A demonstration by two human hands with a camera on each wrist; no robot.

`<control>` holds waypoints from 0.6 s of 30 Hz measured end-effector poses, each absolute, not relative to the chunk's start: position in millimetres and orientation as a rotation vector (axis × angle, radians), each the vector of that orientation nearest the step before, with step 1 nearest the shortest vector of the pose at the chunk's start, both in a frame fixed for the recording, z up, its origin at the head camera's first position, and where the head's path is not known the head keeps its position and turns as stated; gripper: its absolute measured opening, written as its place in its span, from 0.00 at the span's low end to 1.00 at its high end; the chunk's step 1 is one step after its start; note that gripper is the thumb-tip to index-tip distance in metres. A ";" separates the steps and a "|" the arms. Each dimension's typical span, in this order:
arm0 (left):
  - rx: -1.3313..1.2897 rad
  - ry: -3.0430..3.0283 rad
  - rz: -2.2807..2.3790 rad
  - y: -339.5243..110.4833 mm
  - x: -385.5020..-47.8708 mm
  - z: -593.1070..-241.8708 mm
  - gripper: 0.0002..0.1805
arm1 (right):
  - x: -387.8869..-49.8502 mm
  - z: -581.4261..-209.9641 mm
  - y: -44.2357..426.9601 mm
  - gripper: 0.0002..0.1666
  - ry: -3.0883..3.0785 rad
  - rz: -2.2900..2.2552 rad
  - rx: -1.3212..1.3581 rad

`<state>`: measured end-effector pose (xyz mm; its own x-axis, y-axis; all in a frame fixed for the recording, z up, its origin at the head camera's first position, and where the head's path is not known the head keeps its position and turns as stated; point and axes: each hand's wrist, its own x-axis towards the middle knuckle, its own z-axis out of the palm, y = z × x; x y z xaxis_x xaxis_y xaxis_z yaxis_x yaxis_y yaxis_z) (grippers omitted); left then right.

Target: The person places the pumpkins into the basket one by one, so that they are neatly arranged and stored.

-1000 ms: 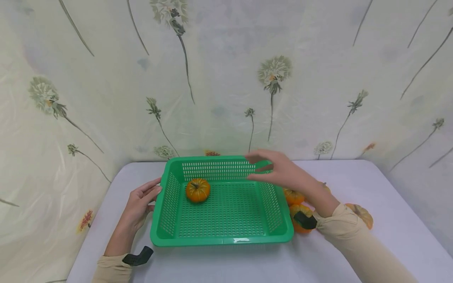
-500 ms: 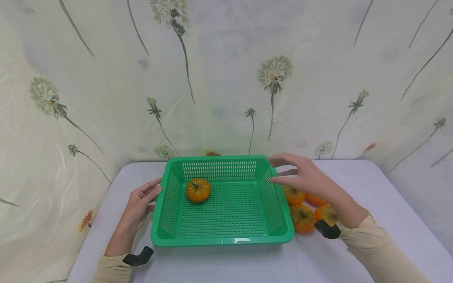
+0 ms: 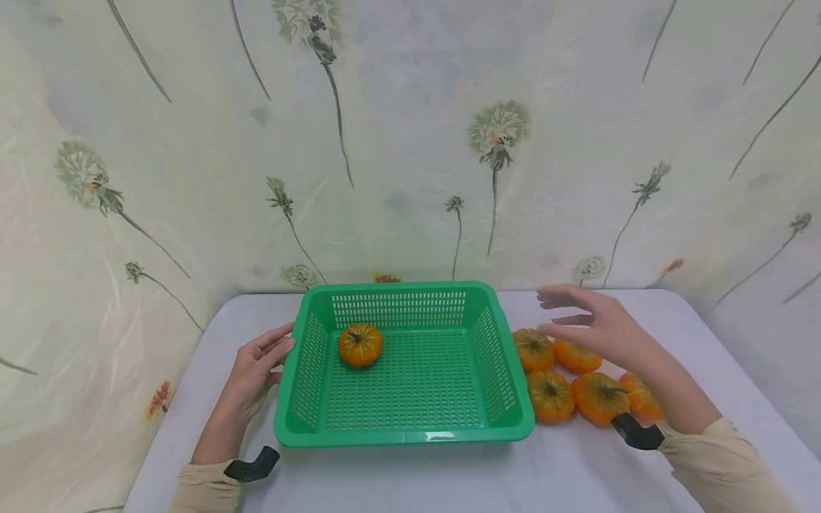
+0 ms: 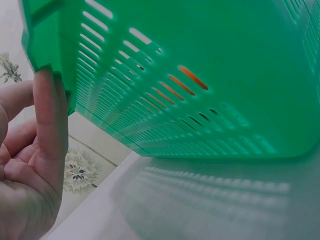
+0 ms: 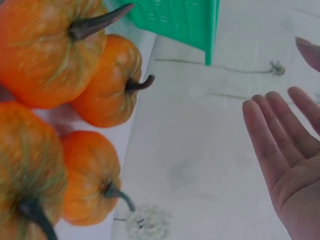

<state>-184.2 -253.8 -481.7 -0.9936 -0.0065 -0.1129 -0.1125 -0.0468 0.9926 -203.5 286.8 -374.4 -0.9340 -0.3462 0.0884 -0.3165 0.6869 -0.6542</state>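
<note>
Green basket wall between lone pumpkin, five outer pumpkins.

— What's in the green slotted basket?
— One orange pumpkin, stem up, near its left back corner.
— And the other pumpkins?
— Five show, orange too, clustered just beside the basket's right wall.
</note>
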 end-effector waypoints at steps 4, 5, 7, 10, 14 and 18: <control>-0.119 2.111 2.222 -254.2 -184.3 -481.7 0.32 | -198.6 -381.1 302.7 0.35 2.870 -1.092 -0.497; -0.118 2.111 2.221 -254.1 -184.4 -481.6 0.32 | -197.5 -383.0 307.1 0.35 2.873 -1.087 -0.488; -0.119 2.111 2.220 -253.9 -184.6 -481.5 0.32 | -194.9 -386.7 316.2 0.36 2.881 -1.079 -0.451; -0.126 2.112 2.217 -253.7 -184.8 -481.5 0.32 | -191.2 -391.9 331.2 0.36 2.895 -1.068 -0.400; -0.133 2.114 2.214 -253.7 -184.5 -481.7 0.32 | -188.9 -401.2 350.9 0.37 2.944 -1.027 -0.371; -0.131 2.113 2.219 -254.0 -184.3 -482.0 0.32 | -185.7 -410.9 365.9 0.37 2.967 -1.006 -0.345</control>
<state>-184.3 -254.0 -482.0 -0.9936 -0.0049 -0.1131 -0.1127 -0.0492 0.9924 -185.7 365.9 -410.9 -0.9760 -0.2030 0.0791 -0.2092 0.7724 -0.5997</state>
